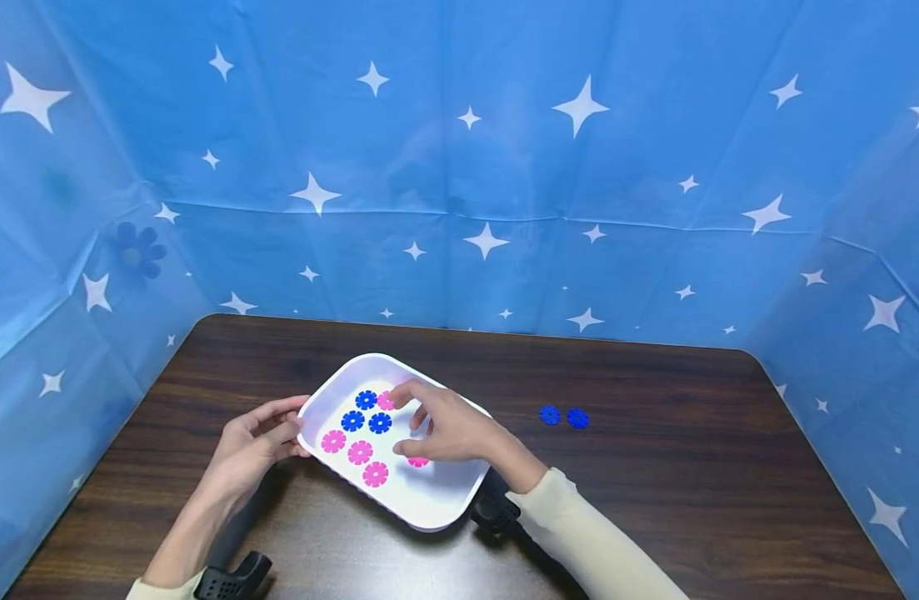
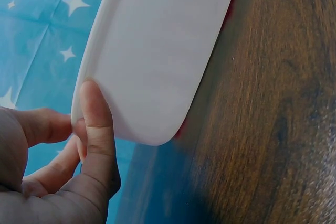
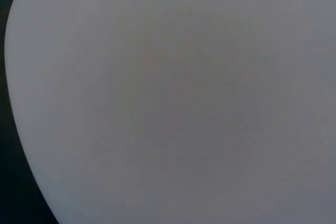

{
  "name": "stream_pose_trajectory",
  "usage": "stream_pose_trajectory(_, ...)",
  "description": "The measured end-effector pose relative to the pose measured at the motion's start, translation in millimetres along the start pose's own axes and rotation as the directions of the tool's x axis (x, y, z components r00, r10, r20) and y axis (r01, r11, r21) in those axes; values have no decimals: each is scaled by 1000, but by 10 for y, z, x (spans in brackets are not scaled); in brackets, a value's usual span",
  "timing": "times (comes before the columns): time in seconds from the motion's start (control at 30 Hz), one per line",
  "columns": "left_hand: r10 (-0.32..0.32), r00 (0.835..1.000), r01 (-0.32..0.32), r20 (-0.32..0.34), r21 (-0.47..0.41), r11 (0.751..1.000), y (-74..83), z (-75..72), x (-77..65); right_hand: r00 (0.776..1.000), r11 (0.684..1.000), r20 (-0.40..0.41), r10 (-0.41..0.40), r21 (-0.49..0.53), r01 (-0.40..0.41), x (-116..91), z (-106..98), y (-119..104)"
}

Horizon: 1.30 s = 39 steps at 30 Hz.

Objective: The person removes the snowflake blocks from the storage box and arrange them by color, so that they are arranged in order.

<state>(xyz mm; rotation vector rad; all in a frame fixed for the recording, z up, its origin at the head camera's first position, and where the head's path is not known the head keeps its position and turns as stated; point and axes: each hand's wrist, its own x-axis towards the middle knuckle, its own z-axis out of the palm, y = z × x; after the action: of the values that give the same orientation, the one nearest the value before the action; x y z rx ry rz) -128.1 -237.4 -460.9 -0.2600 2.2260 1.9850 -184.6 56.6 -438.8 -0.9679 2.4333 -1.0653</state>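
Note:
A white tray (image 1: 437, 492) stands at an angle on the table, holding several blue and pink notched discs. My left hand (image 1: 249, 450) pinches its left end, with the thumb (image 2: 97, 124) and fingers at the rim in the left wrist view. Over the tray is my right hand (image 1: 455, 425), thumb and forefinger spread apart. Its forefinger tip overlaps a pink disc (image 1: 385, 401) near the back. Another pink disc (image 1: 418, 462) shows partly from under the right hand. Blue discs (image 1: 352, 421) and pink discs (image 1: 360, 452) lie flat on the tray's left side.
Two blue discs (image 1: 550, 415) lie on the dark wooden table (image 1: 669, 500) to the right of the tray. A blue star-patterned curtain (image 1: 504, 167) surrounds the table's back and sides. Pale tray surface (image 3: 173, 98) fills most of the right wrist view.

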Motion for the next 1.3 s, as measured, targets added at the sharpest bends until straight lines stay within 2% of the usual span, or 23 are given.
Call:
stream_pose_trajectory(0.27, 5, 1000, -5, -6, 2, 1000, -4, 3, 0, 1000, 987, 14, 7, -162, -5, 107, 110, 67)
stream_pose_trajectory(0.47, -1, 1000, 0, -13, -4, 1000, 10, 7, -7, 996, 969, 84, -9, -247, 30, 150, 164, 74)
stream_pose_trajectory(0.6, -2, 1000, 1, -12, -6, 1000, 11, 8, -8, 993, 967, 115, -6, -253, 35, 157, 178, 75)
stream_pose_trajectory(0.93, 1, 1000, -1, -14, 11, 1000, 9, 18, -5, 996, 980, 90, 9, -201, 9, 149, 194, 85)
stream_pose_trajectory(1.13, 10, 1000, -10, -6, 18, 1000, 3, 13, -3, 995, 970, 102, -8, -241, 32, 145, 217, 89)
stream_pose_trajectory(1.3, 8, 1000, -7, -6, 17, 1000, 7, 13, -10, 996, 971, 85, 38, -239, -16, 140, 226, 78)
